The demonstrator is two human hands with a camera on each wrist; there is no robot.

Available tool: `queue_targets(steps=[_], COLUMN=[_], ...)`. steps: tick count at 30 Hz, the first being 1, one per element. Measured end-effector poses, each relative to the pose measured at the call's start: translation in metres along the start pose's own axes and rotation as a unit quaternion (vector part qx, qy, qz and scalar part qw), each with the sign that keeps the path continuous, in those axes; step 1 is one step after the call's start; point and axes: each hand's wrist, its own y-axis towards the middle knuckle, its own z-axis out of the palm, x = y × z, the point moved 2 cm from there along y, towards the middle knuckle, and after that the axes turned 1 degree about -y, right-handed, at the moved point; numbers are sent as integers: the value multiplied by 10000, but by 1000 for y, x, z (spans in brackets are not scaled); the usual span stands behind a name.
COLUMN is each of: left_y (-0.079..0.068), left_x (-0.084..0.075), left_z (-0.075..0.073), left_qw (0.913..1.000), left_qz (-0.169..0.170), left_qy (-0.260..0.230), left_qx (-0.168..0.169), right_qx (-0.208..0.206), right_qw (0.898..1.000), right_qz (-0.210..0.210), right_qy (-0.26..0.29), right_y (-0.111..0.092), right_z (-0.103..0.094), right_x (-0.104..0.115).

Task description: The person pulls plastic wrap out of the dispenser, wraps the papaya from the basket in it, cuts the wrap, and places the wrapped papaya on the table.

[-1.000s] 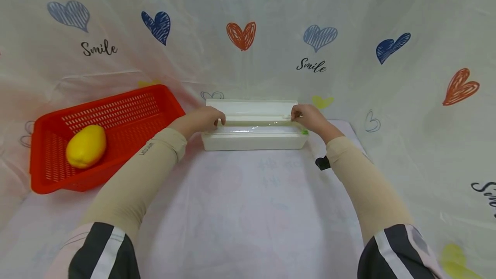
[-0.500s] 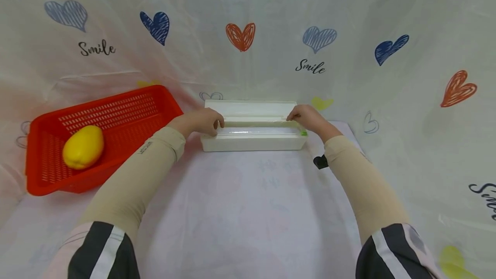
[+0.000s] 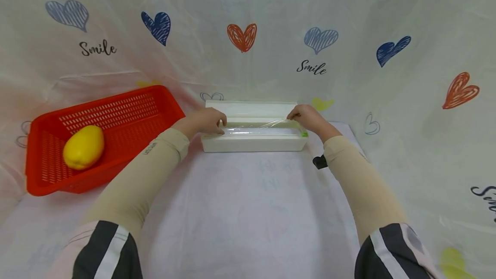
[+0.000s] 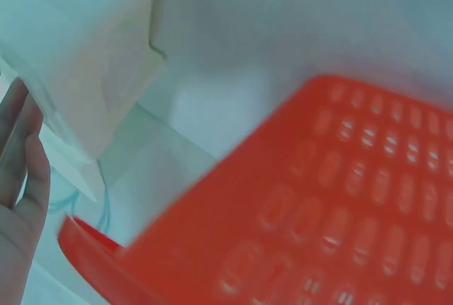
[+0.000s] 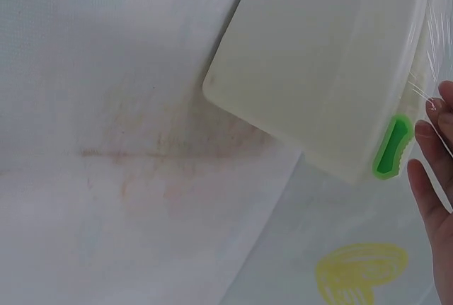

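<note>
A long white cling film dispenser box [image 3: 254,144] stands with its lid [image 3: 252,109] raised at the back. The film roll [image 3: 263,131] lies inside. My right hand [image 3: 308,119] pinches the edge of the clear cling film [image 3: 274,123], stretching it up from the roll in a slanting fold. A green slide cutter [image 5: 393,148] sits at the box's right end, close to those fingers in the right wrist view. My left hand [image 3: 205,122] is at the box's left end, its fingertips over the rim with a gap between them. In the left wrist view, the fingers [image 4: 13,117] meet the box edge.
A red perforated basket [image 3: 128,141] stands left of the box, close to my left forearm. It holds a yellow lemon-like fruit [image 3: 83,147]. The white cloth [image 3: 248,210] covers the table in front; a heart-printed sheet [image 3: 271,12] hangs behind.
The right fingers have moved slightly left and now draw the film up in a visible slanting fold. The left hand has shifted a little lower and right at the box's left end.
</note>
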Motion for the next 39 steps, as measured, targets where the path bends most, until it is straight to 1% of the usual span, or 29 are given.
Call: queue_targets(steps=[7,13,15,19,22,24,26,28,31,33,35,38,39], left_y=[2,1,1,2,3,4,3,2,1,0,-1,-5,-7], left_x=[-9,-12,-12,-9,-6,-5,-5,-5,-4,-3,-2,0,1], left_z=[2,2,2,1,-1,-5,-10,-14,-18,-20,-23,-28,-30], left_qw=[9999,9996,9996,9997,9989,9974,9960,9953,9937,9914,9920,9947,9957], left_qz=[-107,-267,-257,-39,254,455,573,635,851,1083,1075,837,708], left_qy=[-60,-125,-100,-70,-40,62,156,233,288,336,160,-2,-90], left_qx=[-88,-31,-86,-245,-402,-554,-663,-699,-665,-658,-637,-595,-589], right_qx=[-49,-24,4,104,161,176,147,110,25,-26,-81,-179,-202], right_qw=[10000,10000,10000,9999,9992,9983,9969,9956,9930,9920,9916,9913,9911], right_qz=[-1,85,88,89,229,329,437,505,605,615,587,579,587], right_qy=[-82,-23,22,101,282,452,631,787,1012,1100,1153,1169,1180], right_y=[2,4,4,3,2,1,-1,-2,-4,-5,-6,-6,-7], right_z=[0,-1,-3,-6,-7,-7,-7,-7,-7,-7,-9,-12,-13], right_x=[1,0,0,-1,-1,-2,-4,-6,-10,-12,-13,-13,-13])
